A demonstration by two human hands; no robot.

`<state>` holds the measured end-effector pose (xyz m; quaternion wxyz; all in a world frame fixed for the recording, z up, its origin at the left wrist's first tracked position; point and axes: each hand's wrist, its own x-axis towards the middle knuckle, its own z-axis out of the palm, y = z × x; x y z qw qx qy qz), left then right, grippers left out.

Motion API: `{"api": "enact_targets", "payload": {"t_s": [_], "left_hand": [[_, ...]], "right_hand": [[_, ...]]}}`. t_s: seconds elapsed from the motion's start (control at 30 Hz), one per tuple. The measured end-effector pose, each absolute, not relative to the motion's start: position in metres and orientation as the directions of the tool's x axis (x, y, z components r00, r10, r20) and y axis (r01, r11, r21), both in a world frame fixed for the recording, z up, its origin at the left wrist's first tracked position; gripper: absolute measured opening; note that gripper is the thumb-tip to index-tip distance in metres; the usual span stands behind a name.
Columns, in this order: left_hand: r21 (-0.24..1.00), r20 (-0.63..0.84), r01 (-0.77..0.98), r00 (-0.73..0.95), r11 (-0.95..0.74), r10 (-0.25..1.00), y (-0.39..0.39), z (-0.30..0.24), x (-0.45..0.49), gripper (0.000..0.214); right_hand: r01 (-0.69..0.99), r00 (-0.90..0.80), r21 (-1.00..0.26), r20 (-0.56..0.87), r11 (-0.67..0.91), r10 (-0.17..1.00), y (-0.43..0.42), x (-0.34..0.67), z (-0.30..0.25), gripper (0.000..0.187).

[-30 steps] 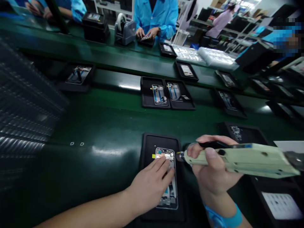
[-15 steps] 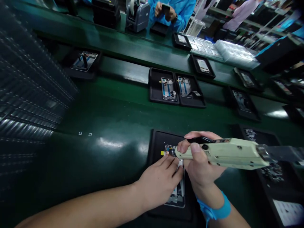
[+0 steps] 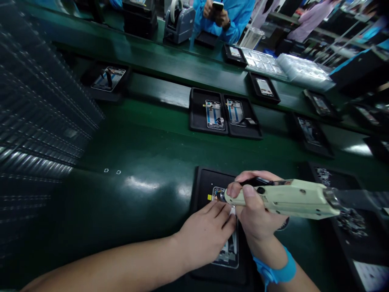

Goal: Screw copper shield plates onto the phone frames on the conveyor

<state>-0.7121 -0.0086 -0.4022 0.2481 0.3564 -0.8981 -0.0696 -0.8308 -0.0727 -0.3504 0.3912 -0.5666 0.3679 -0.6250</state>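
Observation:
My right hand [image 3: 257, 213] is wrapped round a pale green electric screwdriver [image 3: 299, 198], held nearly level with its tip pointing left. The tip meets the upper end of an opened phone [image 3: 226, 258], where the exact contact spot is hidden by fingers. Bent over the phone, my left hand [image 3: 203, 237] presses on it, fingertips close beside the tip. Whether those fingers also pinch a small part cannot be seen. Under the phone lies a black tray [image 3: 209, 175]. A yellow tab [image 3: 209, 197] sticks out from the phone's left edge.
Two black trays [image 3: 194, 121] with opened phones stand ahead. Small metal parts [image 3: 352, 223] lie in a black tray at right. A dark ribbed sheet [image 3: 39, 121] rises at left. Across the bench, a person in blue [image 3: 237, 20] holds a phone, near a tape dispenser [image 3: 180, 24].
The view has shifted slightly. Both hands keep their place on the phone, and the screwdriver's rear end has dipped a little.

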Motion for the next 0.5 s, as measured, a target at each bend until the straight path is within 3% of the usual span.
{"api": "enact_targets", "payload": {"t_s": [0.23, 0.3, 0.37, 0.5], "left_hand": [[0.326, 0.403, -0.599, -0.612, 0.732, -0.680, 0.004, -0.394, -0.708, 0.028], [0.320, 0.401, -0.575, -0.638, 0.753, -0.658, 0.023, -0.394, -0.705, 0.034], [0.254, 0.457, -0.597, -0.619, 0.761, -0.639, 0.044, -0.402, -0.704, 0.038], [0.120, 0.579, -0.712, -0.516, 0.692, -0.631, 0.071, -0.430, -0.706, 0.026]], "right_hand": [[0.074, -0.047, -0.924, 0.373, -0.376, -0.926, -0.071, -0.829, -0.353, 0.022], [0.087, -0.056, -0.923, 0.372, -0.376, -0.926, -0.071, -0.829, -0.356, 0.023], [0.090, -0.049, -0.926, 0.364, -0.367, -0.930, -0.072, -0.829, -0.358, 0.024], [0.080, -0.017, -0.923, 0.376, -0.376, -0.927, -0.075, -0.830, -0.361, 0.024]]}}
